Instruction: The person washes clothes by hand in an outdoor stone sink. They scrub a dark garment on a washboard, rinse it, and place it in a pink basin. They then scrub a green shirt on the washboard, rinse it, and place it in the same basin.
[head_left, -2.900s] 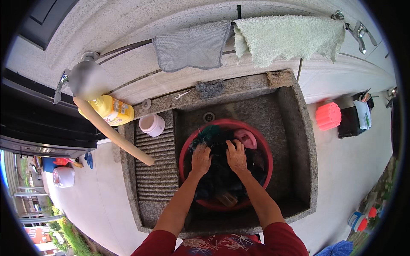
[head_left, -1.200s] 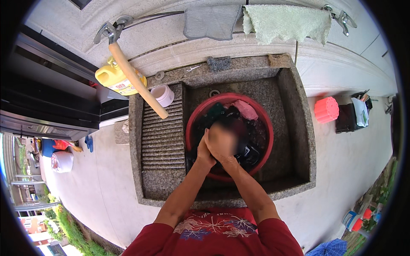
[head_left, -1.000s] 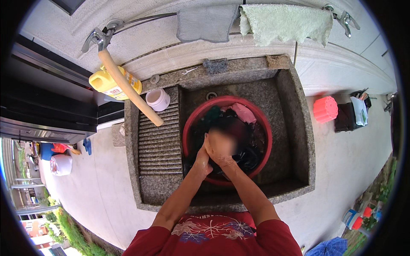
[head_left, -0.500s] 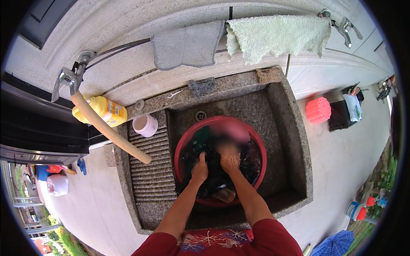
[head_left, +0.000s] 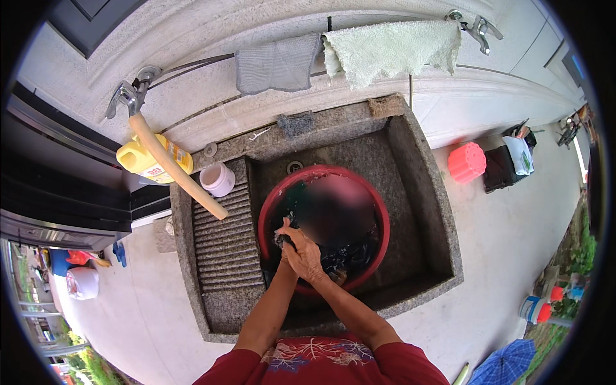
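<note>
- Head view, and here we go at the fingers: the right hand point(head_left: 305, 258) is folded tight across the left hand point(head_left: 285, 256), both curled in, pinching a small wad of wet-looking black cloth point(head_left: 282, 240) at the upper-left edge of the clasp.
- Which fingertips do the gripping? Can't tell, the hands overlap too much.
- That wad sits over the left part of the round red plastic tub point(head_left: 385, 224); whether it joins the heap of dark cloth point(head_left: 350, 258) inside, I can't make out.
- My call on handling: soft, limp, nothing to break, but slick, and likely heavy for its size if soaked. Bunch a thick fold deep in the palms, two-handed; a pinched corner could slide free.
- Beyond the knuckles a blur hides the tub's middle; a piece of dark green cloth point(head_left: 293, 196) shows at its upper left.
- Further out, the tub stands in a grey stone basin point(head_left: 443, 212), just right of its ridged stone washboard point(head_left: 224, 256).
- On the ridges, a pale pink plastic jar point(head_left: 218, 179); above them, a beige rubber hose point(head_left: 172, 168) slants down past a yellow plastic jug point(head_left: 136, 158).
</note>
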Motion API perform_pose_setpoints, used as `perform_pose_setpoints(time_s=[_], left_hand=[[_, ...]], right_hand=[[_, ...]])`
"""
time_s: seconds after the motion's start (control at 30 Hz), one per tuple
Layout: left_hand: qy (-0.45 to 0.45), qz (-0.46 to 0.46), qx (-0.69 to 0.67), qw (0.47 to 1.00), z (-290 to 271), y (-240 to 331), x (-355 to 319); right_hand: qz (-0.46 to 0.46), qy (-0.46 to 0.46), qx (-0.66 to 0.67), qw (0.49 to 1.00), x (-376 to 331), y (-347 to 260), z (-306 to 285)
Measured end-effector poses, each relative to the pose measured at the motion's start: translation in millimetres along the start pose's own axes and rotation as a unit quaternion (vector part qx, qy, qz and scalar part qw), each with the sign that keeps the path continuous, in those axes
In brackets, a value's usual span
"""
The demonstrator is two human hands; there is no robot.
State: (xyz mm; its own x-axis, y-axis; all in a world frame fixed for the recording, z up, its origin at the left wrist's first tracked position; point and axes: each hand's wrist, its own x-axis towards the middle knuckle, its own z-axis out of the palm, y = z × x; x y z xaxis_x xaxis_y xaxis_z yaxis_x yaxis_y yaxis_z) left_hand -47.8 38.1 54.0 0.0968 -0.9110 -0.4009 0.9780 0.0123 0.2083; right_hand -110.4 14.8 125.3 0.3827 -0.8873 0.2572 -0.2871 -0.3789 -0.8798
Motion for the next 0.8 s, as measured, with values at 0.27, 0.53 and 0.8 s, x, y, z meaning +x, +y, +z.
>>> perform_pose_setpoints(time_s=[0.27, 0.53, 0.8], left_hand=[[0.105, -0.053, 0.122, 0.985, 21.2, -21.5, -15.6], [-0.143, 0.002, 0.004, 0.990, -2.3, -6.0, -47.9], [0.199, 0.012, 0.318, 0.927, 59.1, -1.6, -39.5]], right_hand=[[0.216, 0.036, -0.104, 0.970, 56.9, 37.9, -14.8], [-0.026, 0.014, -0.189, 0.981, -1.4, 5.3, 0.6], [0.111, 0.132, -0.139, 0.975, 68.0, 113.9, -84.8]])
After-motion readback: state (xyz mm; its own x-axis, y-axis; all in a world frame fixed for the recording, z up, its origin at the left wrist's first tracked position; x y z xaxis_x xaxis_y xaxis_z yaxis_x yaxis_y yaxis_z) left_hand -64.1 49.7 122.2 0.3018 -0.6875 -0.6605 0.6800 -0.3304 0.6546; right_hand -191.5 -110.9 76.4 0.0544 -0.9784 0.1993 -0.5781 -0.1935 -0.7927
